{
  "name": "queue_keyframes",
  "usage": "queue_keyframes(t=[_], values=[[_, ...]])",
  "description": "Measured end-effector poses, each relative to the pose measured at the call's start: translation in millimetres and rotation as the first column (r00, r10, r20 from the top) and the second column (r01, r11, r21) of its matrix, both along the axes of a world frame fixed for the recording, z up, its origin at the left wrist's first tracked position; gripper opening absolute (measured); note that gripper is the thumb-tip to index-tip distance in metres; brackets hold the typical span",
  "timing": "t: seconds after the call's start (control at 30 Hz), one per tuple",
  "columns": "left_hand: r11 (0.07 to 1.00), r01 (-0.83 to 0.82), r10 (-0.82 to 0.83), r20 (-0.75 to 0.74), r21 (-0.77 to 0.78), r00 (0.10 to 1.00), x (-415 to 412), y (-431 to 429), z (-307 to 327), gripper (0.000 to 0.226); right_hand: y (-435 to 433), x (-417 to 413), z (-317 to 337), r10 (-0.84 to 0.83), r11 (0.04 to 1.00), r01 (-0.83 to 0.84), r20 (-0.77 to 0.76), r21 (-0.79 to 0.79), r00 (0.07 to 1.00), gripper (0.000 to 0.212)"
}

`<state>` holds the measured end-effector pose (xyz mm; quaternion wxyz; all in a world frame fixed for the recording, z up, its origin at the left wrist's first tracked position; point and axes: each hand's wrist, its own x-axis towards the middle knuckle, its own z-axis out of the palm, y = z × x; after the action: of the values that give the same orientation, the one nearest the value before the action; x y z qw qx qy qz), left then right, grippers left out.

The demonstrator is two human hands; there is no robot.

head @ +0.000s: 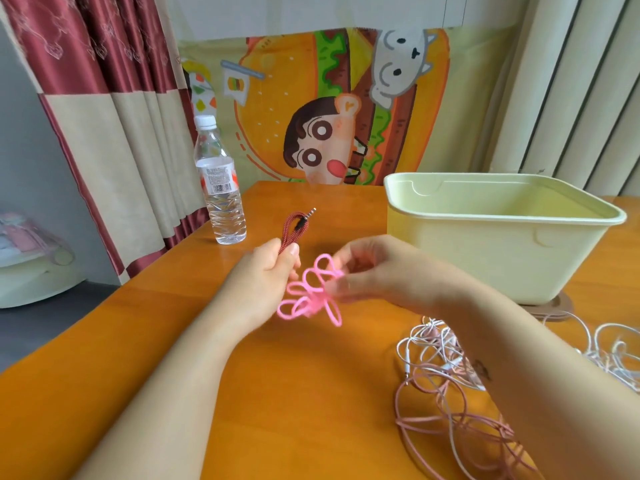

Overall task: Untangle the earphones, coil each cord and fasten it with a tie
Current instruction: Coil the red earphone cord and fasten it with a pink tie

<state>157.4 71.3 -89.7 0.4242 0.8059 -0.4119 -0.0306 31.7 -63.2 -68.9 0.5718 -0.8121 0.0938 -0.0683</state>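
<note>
My left hand [273,271] grips a coiled dark red braided cord [292,228] whose folded end and metal jack plug stick up above my fist. My right hand [367,268], blurred, pinches a bunch of bright pink ties [311,296] looped together, which hangs between both hands above the orange table [277,393]. A tangle of white and dusty pink earphone cords [446,386] lies on the table at the lower right, partly hidden under my right forearm.
A pale yellow-green plastic bin [498,237] stands at the right on the table. A clear water bottle [220,188] stands at the back left. A cartoon cloth hangs behind the table, curtains at left.
</note>
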Motion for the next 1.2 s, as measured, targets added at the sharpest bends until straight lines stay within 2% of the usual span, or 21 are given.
queue_keyframes(t=[0.07, 0.13, 0.2, 0.23, 0.33, 0.4, 0.5, 0.73, 0.93, 1.07, 1.2], values=[[0.995, -0.067, 0.066, -0.008, -0.073, 0.998, 3.1, -0.4, 1.3, 0.034, -4.9, 2.7, -2.1, -0.124, 0.992, 0.121, 0.112, 0.038, 0.986, 0.014], [0.979, -0.113, 0.108, -0.038, -0.168, 0.993, 4.9, 0.2, 3.2, 0.035, -7.8, 5.1, -6.5, -0.237, 0.970, 0.242, 0.147, -0.017, 0.960, 0.015], [0.962, -0.062, 0.047, -0.064, -0.265, 0.997, 4.4, 2.0, 5.0, 0.037, -10.3, 7.7, -12.4, -0.305, 0.950, 0.312, 0.156, -0.019, 0.939, 0.013], [0.959, 0.007, -0.026, -0.061, -0.285, 0.998, 2.6, 2.7, 6.0, 0.036, -11.3, 9.3, -15.5, -0.321, 0.947, 0.320, 0.154, 0.036, 0.934, 0.012], [0.958, 0.234, -0.241, -0.025, -0.166, 0.970, -5.7, 1.3, 4.6, 0.031, -12.5, 12.8, -23.0, -0.311, 0.931, 0.274, 0.130, 0.241, 0.942, 0.014], [0.962, 0.272, -0.271, 0.044, -0.020, 0.962, -7.1, -1.7, -0.9, 0.027, -12.5, 13.5, -26.3, -0.279, 0.907, 0.224, 0.110, 0.357, 0.954, 0.016], [0.958, 0.282, -0.286, 0.078, 0.059, 0.955, -5.1, -2.7, -5.9, 0.027, -11.0, 12.4, -28.7, -0.216, 0.889, 0.159, 0.087, 0.429, 0.972, 0.010], [0.930, 0.331, -0.336, 0.004, 0.158, 0.942, -4.8, -6.4, -12.0, 0.028, -5.6, 9.9, -31.7, -0.126, 0.897, 0.104, 0.025, 0.430, 0.992, 0.012], [0.931, 0.318, -0.306, -0.092, 0.179, 0.948, -5.1, -7.6, -15.1, 0.028, -2.6, 10.8, -35.1, -0.156, 0.956, 0.155, -0.015, 0.248, 0.988, 0.018], [0.932, 0.328, -0.304, -0.161, 0.153, 0.939, -4.0, -7.5, -15.3, 0.030, -4.7, 11.1, -35.7, -0.134, 0.938, 0.143, -0.049, 0.315, 0.990, 0.016], [0.933, 0.330, -0.306, -0.164, 0.144, 0.938, -5.1, -7.2, -14.5, 0.031, -6.7, 12.8, -37.4, -0.142, 0.934, 0.158, -0.074, 0.319, 0.987, 0.012]])
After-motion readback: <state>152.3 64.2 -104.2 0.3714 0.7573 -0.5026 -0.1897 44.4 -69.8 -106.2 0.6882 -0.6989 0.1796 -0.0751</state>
